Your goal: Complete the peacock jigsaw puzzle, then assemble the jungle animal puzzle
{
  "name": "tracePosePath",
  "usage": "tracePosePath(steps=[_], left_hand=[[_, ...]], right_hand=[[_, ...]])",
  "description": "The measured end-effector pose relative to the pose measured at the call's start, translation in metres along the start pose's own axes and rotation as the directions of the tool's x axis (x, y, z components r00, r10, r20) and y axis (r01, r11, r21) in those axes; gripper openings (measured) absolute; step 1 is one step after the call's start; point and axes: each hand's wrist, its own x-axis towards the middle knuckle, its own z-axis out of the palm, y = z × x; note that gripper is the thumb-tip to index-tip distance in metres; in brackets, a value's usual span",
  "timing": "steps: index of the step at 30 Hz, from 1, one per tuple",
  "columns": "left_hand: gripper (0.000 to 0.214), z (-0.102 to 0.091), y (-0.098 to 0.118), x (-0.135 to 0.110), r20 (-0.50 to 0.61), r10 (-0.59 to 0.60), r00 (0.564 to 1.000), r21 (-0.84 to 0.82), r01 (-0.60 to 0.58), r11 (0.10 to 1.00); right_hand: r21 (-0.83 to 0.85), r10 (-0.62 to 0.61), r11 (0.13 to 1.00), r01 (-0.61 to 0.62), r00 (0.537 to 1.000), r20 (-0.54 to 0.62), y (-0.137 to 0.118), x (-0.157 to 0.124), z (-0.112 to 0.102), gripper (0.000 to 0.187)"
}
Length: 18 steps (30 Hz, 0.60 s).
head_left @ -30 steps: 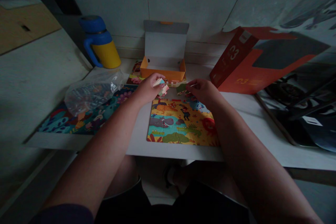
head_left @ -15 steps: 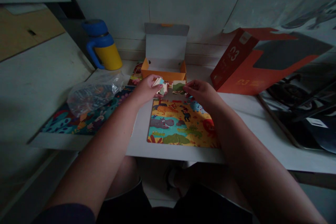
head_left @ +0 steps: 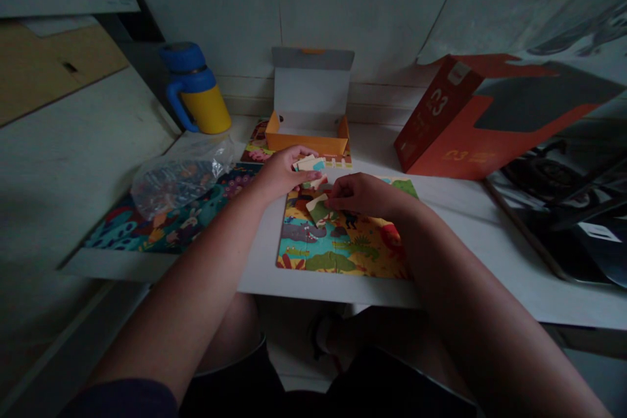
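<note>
My left hand (head_left: 289,173) is closed around a few jigsaw puzzle pieces (head_left: 312,164), pale-edged with light blue on them, held above the far edge of a puzzle. Between the fingertips of my right hand (head_left: 355,194) is one green puzzle piece (head_left: 321,210), tilted, over the puzzle's upper left part. Beneath both hands lies the animal jigsaw puzzle (head_left: 343,245), yellow with a hippo in blue water and crocodiles. My right hand and forearm hide part of its middle and right side.
Behind the puzzle an orange box (head_left: 307,141) stands with its lid up, on another picture sheet (head_left: 255,144). A clear plastic bag (head_left: 181,176) lies on a dark blue picture puzzle (head_left: 147,228) at left. A blue-yellow jug (head_left: 206,104) and a large red box (head_left: 455,137) flank them.
My right hand has come nearer and left with the green piece, now over the puzzle. My left hand has shifted slightly right, and its pieces have turned.
</note>
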Motion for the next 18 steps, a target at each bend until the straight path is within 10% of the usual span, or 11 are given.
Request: tracePosePath(steps=[8, 18], left_hand=[[0.045, 0.01, 0.003, -0.001, 0.11, -0.07, 0.991, -0.052, 0.076, 0.996], [0.013, 0.013, 0.001, 0.002, 0.024, -0.055, 0.998, -0.244, 0.059, 0.968]], right_hand=[[-0.008, -0.084, 0.996, 0.086, 0.946, -0.314, -0.003, 0.006, 0.007, 0.034], [0.189, 0.033, 0.981, 0.052, 0.906, -0.422, 0.015, 0.017, 0.009, 0.048]])
